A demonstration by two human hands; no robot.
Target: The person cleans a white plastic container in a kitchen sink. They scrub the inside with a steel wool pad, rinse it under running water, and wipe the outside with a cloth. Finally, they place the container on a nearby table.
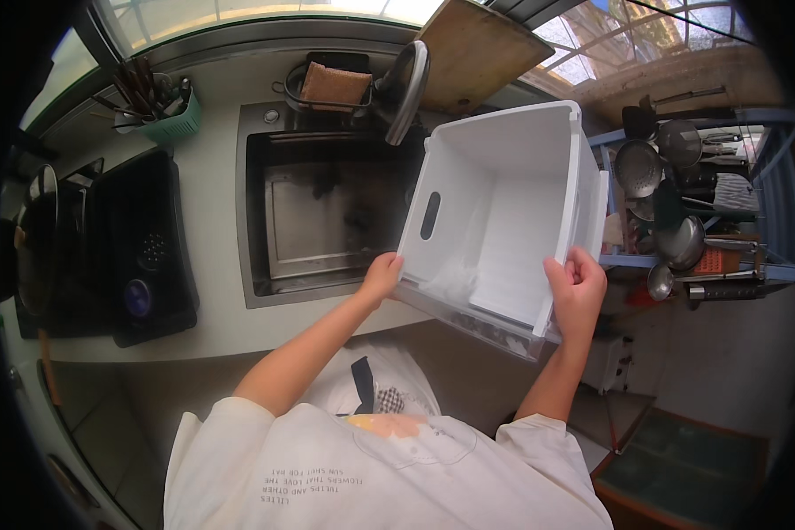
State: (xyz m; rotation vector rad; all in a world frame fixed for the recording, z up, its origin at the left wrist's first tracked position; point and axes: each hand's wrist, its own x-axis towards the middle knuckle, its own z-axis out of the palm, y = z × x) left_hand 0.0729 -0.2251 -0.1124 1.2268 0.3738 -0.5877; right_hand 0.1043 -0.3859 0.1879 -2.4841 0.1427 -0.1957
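Observation:
A white plastic refrigerator or freezer drawer [517, 238] with a clear front panel is tilted over the right side of the sink, its open top facing me. My left hand [382, 277] grips its near left corner, thumb on the rim. At the near right corner, my right hand [576, 278] is closed around the edge. Whitish frost or residue, or perhaps water, lies inside the drawer near its clear front. Left of the drawer is the stainless steel sink [331, 218], with a dark wet patch on its floor. The tap [411, 93] arches behind the drawer.
A sponge [336, 85] sits in a rack behind the sink, near a wooden cutting board [480, 56]. A black tray [149, 252] and a green utensil basket [175, 119] stand left. Ladles [681, 242] and other utensils hang from a blue rack [778, 192] at right.

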